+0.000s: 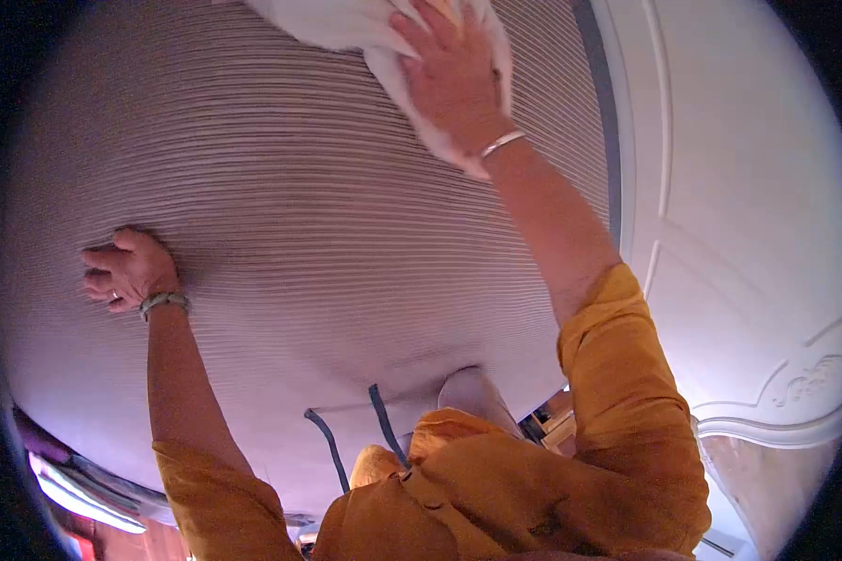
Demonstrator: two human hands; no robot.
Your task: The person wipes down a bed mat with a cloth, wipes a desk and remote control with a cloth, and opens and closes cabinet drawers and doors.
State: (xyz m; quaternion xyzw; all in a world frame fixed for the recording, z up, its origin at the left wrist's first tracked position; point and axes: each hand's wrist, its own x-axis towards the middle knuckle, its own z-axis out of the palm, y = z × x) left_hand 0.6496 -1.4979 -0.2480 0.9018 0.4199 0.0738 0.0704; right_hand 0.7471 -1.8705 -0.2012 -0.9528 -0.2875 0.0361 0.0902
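My right hand [454,79] lies palm down on a white cloth [393,51] in the upper middle, fingers spread over it. A silvery bangle circles that wrist. The cloth is crumpled and runs out of view at the top. Under it spreads a wide grey-brown ribbed surface [327,215], like a bed covering. My left hand [133,269] leans on that surface at the left, thumb apart and fingers slightly bent, with nothing in it. A ring and a green band show on the left hand and wrist.
A white moulded panel [730,187], like a headboard, stands along the right, beside the surface's dark grey edge [608,122]. Two dark cords [384,425] hang from my orange shirt [496,486]. Wooden flooring [122,538] shows at the lower left.
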